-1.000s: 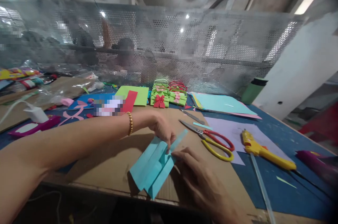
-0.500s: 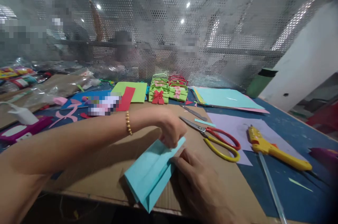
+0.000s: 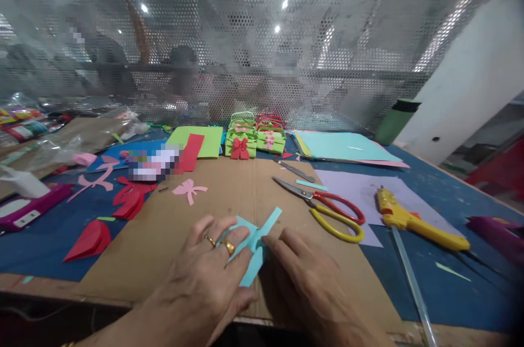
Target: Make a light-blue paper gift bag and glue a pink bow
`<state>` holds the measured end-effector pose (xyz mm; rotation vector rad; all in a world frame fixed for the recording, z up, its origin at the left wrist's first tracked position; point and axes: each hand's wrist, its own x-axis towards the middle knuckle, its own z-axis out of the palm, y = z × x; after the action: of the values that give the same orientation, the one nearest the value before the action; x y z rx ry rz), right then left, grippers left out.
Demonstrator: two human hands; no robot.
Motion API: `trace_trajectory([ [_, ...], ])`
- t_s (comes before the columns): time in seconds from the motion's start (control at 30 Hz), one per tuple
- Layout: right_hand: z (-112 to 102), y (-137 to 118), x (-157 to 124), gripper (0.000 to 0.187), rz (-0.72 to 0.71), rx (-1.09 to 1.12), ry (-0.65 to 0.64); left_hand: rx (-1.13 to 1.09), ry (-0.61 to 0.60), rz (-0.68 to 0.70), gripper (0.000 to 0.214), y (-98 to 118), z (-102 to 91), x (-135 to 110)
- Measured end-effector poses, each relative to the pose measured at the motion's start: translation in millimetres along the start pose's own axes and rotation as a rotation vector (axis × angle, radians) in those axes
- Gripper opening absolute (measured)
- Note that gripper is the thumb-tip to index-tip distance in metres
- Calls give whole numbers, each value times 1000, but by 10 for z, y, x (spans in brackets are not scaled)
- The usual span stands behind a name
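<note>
A folded light blue paper piece lies low over the cardboard sheet, partly covered by my fingers. One narrow blue flap sticks out up and to the right. My left hand, with two gold rings, curls over the paper from the left and holds it down. From the right, my right hand presses thumb and finger together against the paper's edge. Right of the hands are scissors with one red and one yellow handle. A pink paper bow shape rests above my left hand.
Small green paper bags stand at the back. A stack of coloured sheets is to their right. The yellow glue gun lies at right on purple paper. Red paper cutouts and a purple power strip are at left.
My left hand has drawn back from across the paper to its left side, uncovering the pink bow and red cutouts. The blue paper has turned and is now mostly covered.
</note>
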<state>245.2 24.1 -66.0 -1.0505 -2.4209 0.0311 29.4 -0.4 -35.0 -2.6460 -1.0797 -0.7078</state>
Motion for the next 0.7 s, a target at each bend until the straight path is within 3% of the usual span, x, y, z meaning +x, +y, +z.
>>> trace_trajectory([
  [0.13,-406,101,-272,25,-13,-118,73,-14,74,25,41,-90,126,-77],
  [0.2,-656,259,-482,28,11,-178,116,-12,89,27,38,-118,173,-122],
  [0.3,-1000,615,-806,22,125,-381,278,-16,155,67,28,-179,278,-210],
  [0.37,-1181,881,-979,22,280,-552,340,-12,234,108,29,-246,392,-262],
  [0.43,-1314,1137,-1091,29,405,-667,281,1,255,174,32,-316,519,-288],
  [0.53,-1397,1452,-1139,30,472,-732,185,36,264,165,33,-351,574,-292],
  [0.6,-1368,1599,-1119,31,479,-721,104,69,225,137,33,-307,460,-294],
  [0.7,-1255,1775,-1075,34,474,-647,8,67,68,134,32,-199,201,-277],
])
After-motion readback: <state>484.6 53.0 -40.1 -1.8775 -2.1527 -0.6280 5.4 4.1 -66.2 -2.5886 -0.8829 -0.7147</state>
